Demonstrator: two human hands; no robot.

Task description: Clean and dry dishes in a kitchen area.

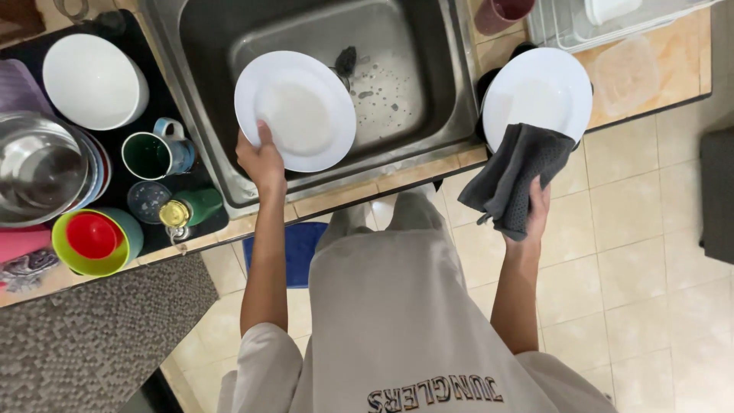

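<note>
The left hand (261,162) grips a white plate (295,110) by its rim, over the sink (428,84). The right hand (531,214) clutches a dark grey cloth (516,172) — draped against a second white plate (537,92) just beyond it.

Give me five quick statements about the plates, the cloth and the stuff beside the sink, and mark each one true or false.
1. The left hand holds a white plate over the sink. True.
2. The right hand holds a yellow sponge. False: it holds a dark grey cloth.
3. A second white plate sits right of the sink. True.
4. The red bowl lies in the sink. False: it is nested in a green bowl on the left counter.
5. The mug lies on its side. False: it stands upright.
</note>
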